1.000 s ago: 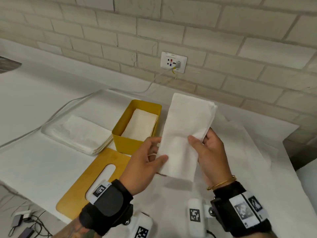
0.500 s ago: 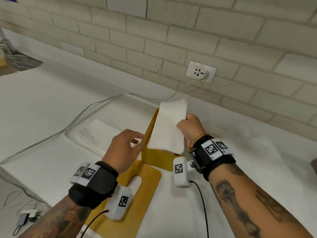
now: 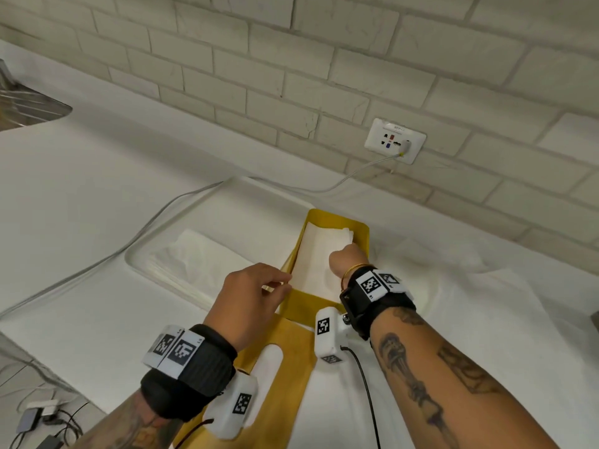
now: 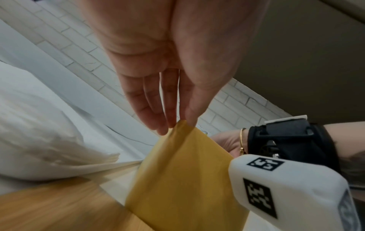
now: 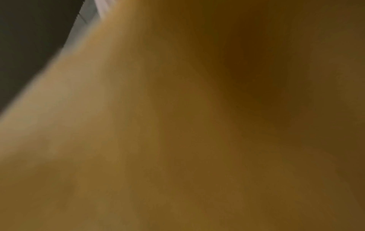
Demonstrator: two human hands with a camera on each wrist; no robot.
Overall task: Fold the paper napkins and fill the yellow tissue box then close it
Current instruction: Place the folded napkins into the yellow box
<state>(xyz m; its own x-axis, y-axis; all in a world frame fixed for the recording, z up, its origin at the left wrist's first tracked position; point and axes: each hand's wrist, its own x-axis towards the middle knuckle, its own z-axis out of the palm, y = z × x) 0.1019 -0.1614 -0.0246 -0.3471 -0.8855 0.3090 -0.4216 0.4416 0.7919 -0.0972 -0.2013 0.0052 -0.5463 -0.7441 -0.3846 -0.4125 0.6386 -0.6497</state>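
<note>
The yellow tissue box [image 3: 362, 234] stands open, with white folded napkins [image 3: 312, 254] inside. My right hand [image 3: 345, 257] reaches down into the box onto the top napkin, and its fingers are hidden under the back of the hand. My left hand [image 3: 285, 285] rests its straight fingertips on the box's near left corner. The left wrist view shows the same: left hand [image 4: 174, 123] with fingertips on the box [image 4: 177, 171] corner. The wooden lid [image 3: 291, 354] with an oval slot lies flat in front of the box. The right wrist view is a yellow blur.
A clear tray [image 3: 136, 254] with a stack of unfolded napkins [image 3: 201, 264] lies left of the box. A white sheet [image 3: 470, 303] covers the counter to the right. A cable [image 3: 181, 202] runs from the wall socket [image 3: 395, 140]. A sink [image 3: 29, 105] sits far left.
My right hand has carried the folded napkin from above the counter down into the yellow box. My left hand let go of the napkin and moved to the box's corner.
</note>
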